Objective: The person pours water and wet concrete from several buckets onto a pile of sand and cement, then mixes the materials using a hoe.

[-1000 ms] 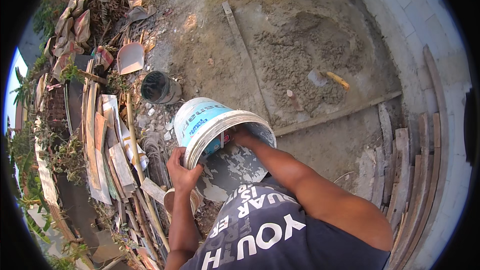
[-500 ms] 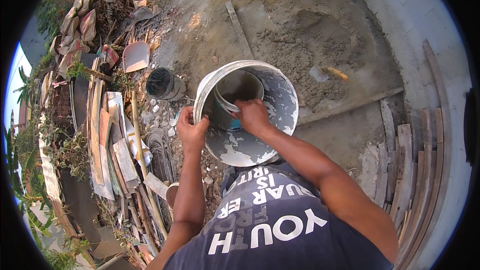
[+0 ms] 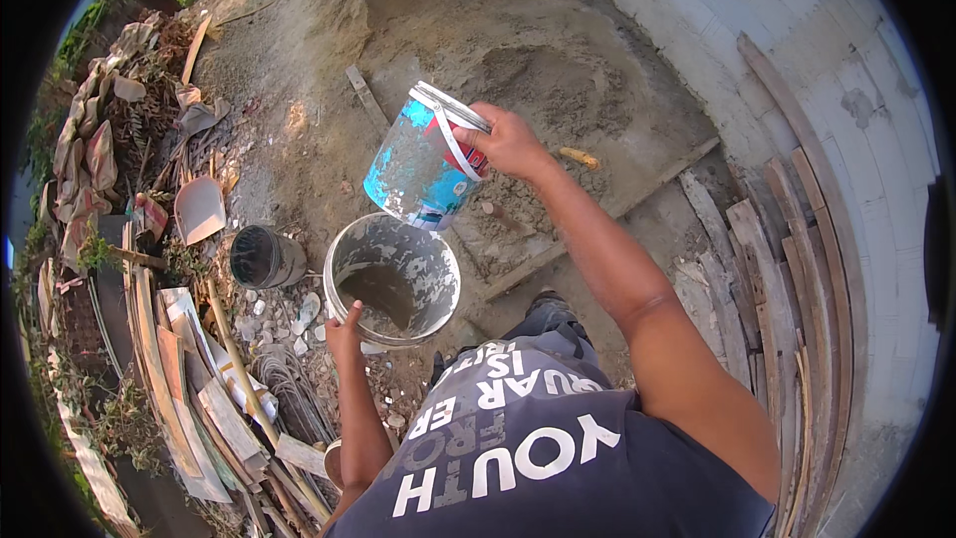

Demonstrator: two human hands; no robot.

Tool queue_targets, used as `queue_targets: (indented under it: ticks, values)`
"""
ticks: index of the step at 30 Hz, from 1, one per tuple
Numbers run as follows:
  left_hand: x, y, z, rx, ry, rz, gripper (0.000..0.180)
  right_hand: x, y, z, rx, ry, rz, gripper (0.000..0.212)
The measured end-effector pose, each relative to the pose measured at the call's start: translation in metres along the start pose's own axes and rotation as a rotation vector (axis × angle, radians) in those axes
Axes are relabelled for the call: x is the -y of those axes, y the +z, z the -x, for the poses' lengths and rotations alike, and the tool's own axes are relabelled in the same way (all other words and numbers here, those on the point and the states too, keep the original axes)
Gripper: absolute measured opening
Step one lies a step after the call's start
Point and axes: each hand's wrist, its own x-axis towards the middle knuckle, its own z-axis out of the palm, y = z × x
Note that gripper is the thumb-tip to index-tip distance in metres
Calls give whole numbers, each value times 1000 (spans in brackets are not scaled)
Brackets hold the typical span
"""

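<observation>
My right hand [image 3: 508, 142] grips a small blue and white bucket [image 3: 413, 164] by its top rim. Splashes of grey cement mark its side, and its white bail handle [image 3: 451, 144] hangs across it. The bucket is tilted, held over the far edge of a larger white bucket [image 3: 436, 284]; its inside is hidden. Grey residue streaks the large bucket's inner wall, and murky grey-brown liquid [image 3: 383, 291] lies at its bottom. At the near left rim, my left hand [image 3: 344, 331] is closed on the large bucket, thumb over the edge.
A dark bucket [image 3: 261, 257] and a pinkish dustpan-like scoop [image 3: 200, 210] stand to the left. Stacked planks lie left [image 3: 164, 369] and right [image 3: 807, 269]. Beyond is a wet cement mix [image 3: 548, 80] with a yellow handle [image 3: 579, 156], bordered by a board [image 3: 607, 224] and a block wall [image 3: 797, 30].
My right hand has lifted the small bucket out of the large one, up and away. The large bucket now sits lower and more to the left, my left hand still on its rim.
</observation>
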Motion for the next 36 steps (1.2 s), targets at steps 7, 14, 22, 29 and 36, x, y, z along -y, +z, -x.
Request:
queue_targets:
  ticks: [7,14,22,29,36]
  values:
    - [50,-49,72,-211,-247,-79,47,-131,-78,-117,-94,248,-657,35]
    - [42,-111,215,-532,-303,237,58,-207,-121,-235,-239,200,-1130,42]
    - [58,-127,268,-725,-536,367,74,-199,-96,-254,-261,203,-1381,49]
    - [76,-101,247,-597,-522,520,82,-196,-67,-125,-84,312,-744,57]
    - [-33,-45,163,-420,-290,363,59,-130,-59,-57,302,-506,483,20]
